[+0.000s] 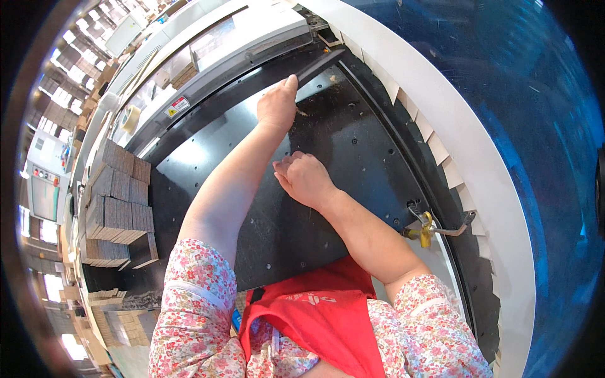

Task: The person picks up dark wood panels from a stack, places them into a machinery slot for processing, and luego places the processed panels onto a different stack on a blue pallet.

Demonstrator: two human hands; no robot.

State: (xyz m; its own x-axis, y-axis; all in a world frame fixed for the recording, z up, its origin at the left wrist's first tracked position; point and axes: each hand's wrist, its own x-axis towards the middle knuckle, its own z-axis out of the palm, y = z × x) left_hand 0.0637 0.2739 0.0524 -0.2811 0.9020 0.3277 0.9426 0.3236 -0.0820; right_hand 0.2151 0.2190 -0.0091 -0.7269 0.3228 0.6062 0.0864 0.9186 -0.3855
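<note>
My left hand (277,104) reaches far out over a black table (340,170) dotted with small holes. Its fingers are closed round the near end of a dark narrow strip (321,67), whose far end points up and right toward the table's back corner. Nearer to me, my right hand (304,179) hovers over or rests on the middle of the table; whether it touches cannot be made out. Its fingers are loosely bent and a little apart, and nothing shows in them.
Stacked narrow boards (120,217) stand along the table's left edge. A light machine housing (252,38) with a tape roll (130,118) lies behind. At right are a yellow valve with a metal nozzle (427,230), a white curved rim (504,208) and a blue surface (535,113).
</note>
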